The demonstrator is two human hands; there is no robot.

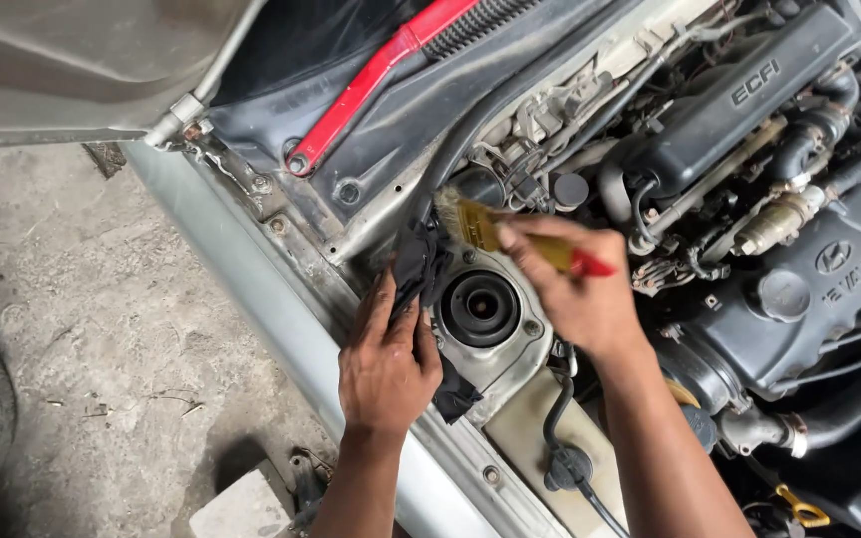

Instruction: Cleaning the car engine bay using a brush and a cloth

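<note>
1. Right hand: fingers closed around a small paintbrush with a yellow handle and red tip, its pale bristles pointing at the corner of the engine bay.
2. Left hand: pressed flat, fingers spread, pinning a dark rag against the car's fender edge.
3. Round strut mount (black rubber ring in dusty grey metal) sits between the hands, just below the bristles.
4. Brushing likely works best with short, light strokes toward the rag, so loosened grit lands on cloth.
5. Engine cover: black, ribbed plastic; hoses glossy, curved.
6. Red hood prop; rough concrete floor.
</note>
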